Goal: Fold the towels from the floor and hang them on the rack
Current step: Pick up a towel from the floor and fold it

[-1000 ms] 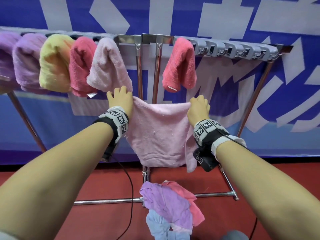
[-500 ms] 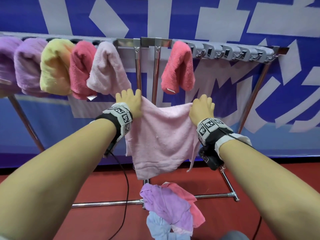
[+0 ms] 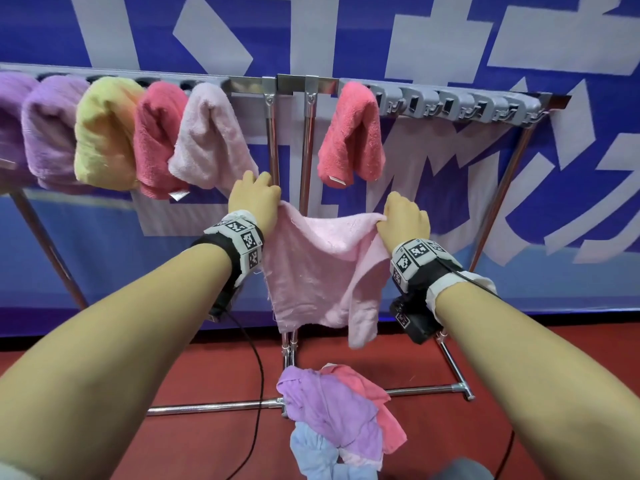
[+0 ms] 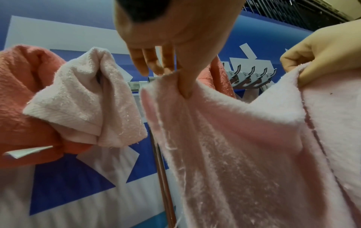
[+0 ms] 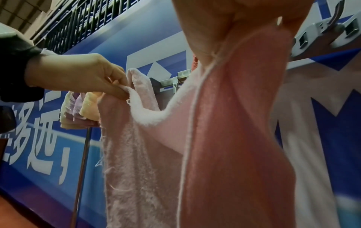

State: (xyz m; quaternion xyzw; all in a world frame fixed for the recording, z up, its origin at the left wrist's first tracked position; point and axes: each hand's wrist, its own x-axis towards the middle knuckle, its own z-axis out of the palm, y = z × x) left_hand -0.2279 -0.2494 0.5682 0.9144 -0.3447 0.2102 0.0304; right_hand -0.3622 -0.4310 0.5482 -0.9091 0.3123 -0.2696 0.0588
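A light pink towel (image 3: 322, 271) hangs between my two hands in front of the rack (image 3: 301, 83), its top edge sagging in the middle. My left hand (image 3: 258, 199) pinches its upper left corner between thumb and fingers; the same pinch shows in the left wrist view on the pink towel (image 4: 224, 146). My right hand (image 3: 403, 220) grips the upper right corner, and the pink towel (image 5: 224, 138) drapes straight down from it in the right wrist view. Several folded towels hang on the rack: purple, yellow (image 3: 104, 133), red, pale pink (image 3: 211, 136), and a coral one (image 3: 353, 133) right of centre.
A heap of towels (image 3: 332, 417), purple, coral and light blue, lies on the red floor by the rack's foot bar (image 3: 207, 407). Grey hooks (image 3: 460, 107) line the right part of the rail. A blue and white banner stands behind. A black cable (image 3: 258, 375) trails from my left wrist.
My hands have come closer together, so the towel's top edge now sags and its right side folds inward. The left hand has risen slightly toward the rack's centre posts.
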